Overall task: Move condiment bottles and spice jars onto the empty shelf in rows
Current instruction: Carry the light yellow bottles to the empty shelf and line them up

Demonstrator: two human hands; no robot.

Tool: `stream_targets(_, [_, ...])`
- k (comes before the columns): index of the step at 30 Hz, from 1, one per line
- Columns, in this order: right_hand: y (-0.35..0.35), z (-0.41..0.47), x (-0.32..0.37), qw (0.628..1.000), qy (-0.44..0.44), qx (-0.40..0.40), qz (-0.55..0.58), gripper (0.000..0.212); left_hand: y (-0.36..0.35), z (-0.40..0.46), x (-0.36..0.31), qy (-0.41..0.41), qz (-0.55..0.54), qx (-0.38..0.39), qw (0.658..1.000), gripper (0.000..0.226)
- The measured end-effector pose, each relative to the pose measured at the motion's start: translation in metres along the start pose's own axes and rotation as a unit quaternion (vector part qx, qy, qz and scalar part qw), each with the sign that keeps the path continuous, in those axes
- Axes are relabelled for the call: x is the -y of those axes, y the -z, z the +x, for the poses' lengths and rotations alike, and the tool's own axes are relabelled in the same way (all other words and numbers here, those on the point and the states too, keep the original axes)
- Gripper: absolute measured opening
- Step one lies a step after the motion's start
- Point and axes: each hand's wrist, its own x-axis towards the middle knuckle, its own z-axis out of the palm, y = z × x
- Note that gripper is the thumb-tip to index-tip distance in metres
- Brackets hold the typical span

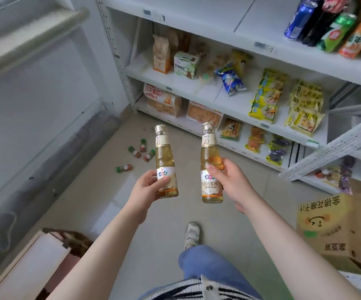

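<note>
My left hand [146, 190] grips a pale yellow vinegar bottle [164, 154] by its lower body, upright, gold cap on top. My right hand [229, 180] grips a matching vinegar bottle [210, 148] around its middle, also upright. Both bottles hang in the air above the floor, side by side. Several small spice jars [141, 151] with green caps lie on the floor beyond the left bottle, one [123, 168] a little apart. The top white shelf [207, 20] is bare on its left part.
White shelving [196, 87] on the right holds snack bags and boxes; drink bottles [335, 27] stand at the upper right. A cardboard box [335, 230] sits on the floor at right. A white freezer [34, 94] fills the left. My foot [192, 233] is below.
</note>
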Motion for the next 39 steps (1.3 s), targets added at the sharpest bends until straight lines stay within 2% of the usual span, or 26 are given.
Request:
stream_targets(8, [0.017,0.129,0.077,0.998,0.027,0.049,-0.009,0.025,-0.013,0.096,-0.08,-0.025,-0.034,-0.042,0.998,0.028])
stream_targets(14, [0.014,0.219,0.114,0.997,0.033,0.067,-0.022,0.03,-0.011,0.173,-0.126,-0.035,-0.045,-0.045,0.997,0.027])
stream_targets(30, [-0.017,0.452,0.258,0.998,0.055,0.02,-0.016,0.032,0.032,0.412,-0.316,-0.088,-0.006,0.011,0.996,0.031])
stream_targets(34, [-0.011,0.504,0.288,0.997,0.067,0.019,-0.014,0.03,0.027,0.456,-0.351,-0.114,-0.043,0.002,0.993,0.029])
stream_targets(39, [-0.001,0.572,0.321,0.996,0.08,0.034,-0.014,0.027,0.018,0.513,-0.389,-0.148,-0.044,-0.045,0.987,0.026])
